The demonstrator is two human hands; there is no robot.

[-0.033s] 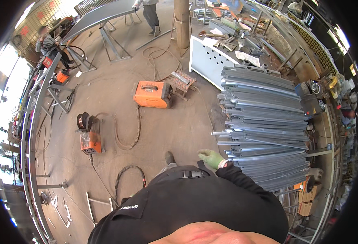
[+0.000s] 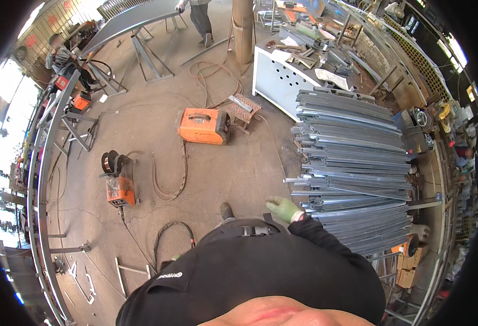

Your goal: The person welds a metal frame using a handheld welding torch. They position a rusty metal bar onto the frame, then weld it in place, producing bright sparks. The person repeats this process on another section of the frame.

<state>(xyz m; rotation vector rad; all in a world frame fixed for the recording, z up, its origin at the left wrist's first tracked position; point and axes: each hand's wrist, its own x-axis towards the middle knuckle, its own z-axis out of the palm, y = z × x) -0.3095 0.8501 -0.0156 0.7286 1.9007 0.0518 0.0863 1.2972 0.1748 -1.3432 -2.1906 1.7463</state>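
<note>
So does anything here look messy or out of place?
Somewhat. The stack of grey metal profiles is uneven, with several ends jutting out toward the gloved right hand. Hoses and cables loop loosely across the floor near the orange machine.

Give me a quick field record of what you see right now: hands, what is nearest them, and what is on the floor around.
setting: metal workshop with a concrete floor
right hand: green-gloved right hand, fingers spread, holding nothing, beside the stack
left hand: not in view
nearest thing: stack of long grey metal profiles
floor, ahead: orange box-shaped welding machine with cables
floor, left: small orange wire feeder with a spool
behind stack: white perforated metal workbench strewn with parts
other people: one standing at the top, one crouched at upper left
</note>
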